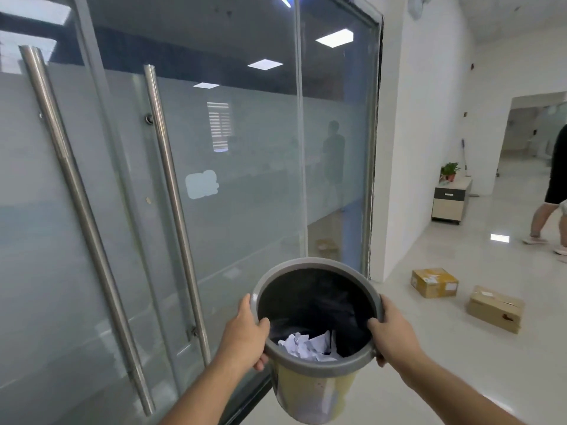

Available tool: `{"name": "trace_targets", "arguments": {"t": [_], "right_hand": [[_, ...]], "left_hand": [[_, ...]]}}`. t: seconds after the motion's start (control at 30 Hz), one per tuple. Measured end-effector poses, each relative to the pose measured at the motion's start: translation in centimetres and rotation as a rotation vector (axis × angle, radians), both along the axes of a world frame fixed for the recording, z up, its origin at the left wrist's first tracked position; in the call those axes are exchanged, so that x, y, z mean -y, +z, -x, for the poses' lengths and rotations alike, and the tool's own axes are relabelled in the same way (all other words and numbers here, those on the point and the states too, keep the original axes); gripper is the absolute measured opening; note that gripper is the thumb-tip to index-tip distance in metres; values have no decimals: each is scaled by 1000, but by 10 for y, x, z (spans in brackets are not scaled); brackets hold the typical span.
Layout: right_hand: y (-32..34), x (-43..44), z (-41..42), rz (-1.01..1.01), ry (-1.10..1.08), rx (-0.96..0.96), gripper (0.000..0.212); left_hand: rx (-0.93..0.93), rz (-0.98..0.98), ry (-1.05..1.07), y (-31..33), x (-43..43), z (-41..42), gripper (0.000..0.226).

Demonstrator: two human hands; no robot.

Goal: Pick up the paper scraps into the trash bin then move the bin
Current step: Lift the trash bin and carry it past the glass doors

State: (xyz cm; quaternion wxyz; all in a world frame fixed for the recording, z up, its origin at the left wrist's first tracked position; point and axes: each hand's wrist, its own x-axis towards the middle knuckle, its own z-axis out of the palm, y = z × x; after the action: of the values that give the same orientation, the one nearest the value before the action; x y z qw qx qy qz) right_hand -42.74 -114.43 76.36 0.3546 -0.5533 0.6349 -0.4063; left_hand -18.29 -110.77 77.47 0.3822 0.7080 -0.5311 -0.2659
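I hold the trash bin (316,368) in the air in front of me, tilted slightly toward me. It has a grey rim, a black liner and a pale yellowish body. Crumpled white paper scraps (306,348) lie at its bottom. My left hand (245,335) grips the rim on the left side, thumb inside. On the right side of the rim, my right hand (391,331) grips the same way.
Frosted glass doors with two long steel handles (171,210) fill the left. A white wall corner (408,148) stands right of them. Two cardboard boxes (434,282) (495,308) lie on the glossy floor. A small cabinet (449,200) with a plant stands further back. Another person's legs (549,210) are at the far right.
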Motion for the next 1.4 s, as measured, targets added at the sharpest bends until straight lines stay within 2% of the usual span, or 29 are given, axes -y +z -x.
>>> {"name": "trace_targets", "arguments": {"t": [0.2, 0.37, 0.5, 0.63, 0.77, 0.87, 1.13, 1.27, 1.4], "right_hand": [[-27, 44, -19, -51, -26, -65, 54], [-66, 84, -28, -70, -76, -147, 58], [-127, 116, -31, -135, -111, -220, 69], [-186, 133, -38, -147, -88, -236, 68], [-272, 150, -39, -156, -52, -283, 62], [-361, 149, -36, -232, 10, -332, 63], [-642, 110, -25, -421, 57, -359, 57], [-757, 105, -25, -456, 53, -333, 56], [-842, 106, -21, -450, 40, -323, 54]], "left_hand": [[-20, -38, 12, -38, 58, -20, 41], [-21, -38, -15, -83, 106, -34, 52], [-48, -72, 4, -134, 128, -37, 58], [-60, -120, 45, -193, 147, -37, 58], [-16, -170, 96, -284, 159, -37, 55], [39, -224, 130, -376, 146, -33, 57], [-45, -419, 144, -652, 94, -12, 49], [-61, -421, 146, -763, 90, -7, 46], [-62, -379, 121, -847, 93, -2, 46]]}}
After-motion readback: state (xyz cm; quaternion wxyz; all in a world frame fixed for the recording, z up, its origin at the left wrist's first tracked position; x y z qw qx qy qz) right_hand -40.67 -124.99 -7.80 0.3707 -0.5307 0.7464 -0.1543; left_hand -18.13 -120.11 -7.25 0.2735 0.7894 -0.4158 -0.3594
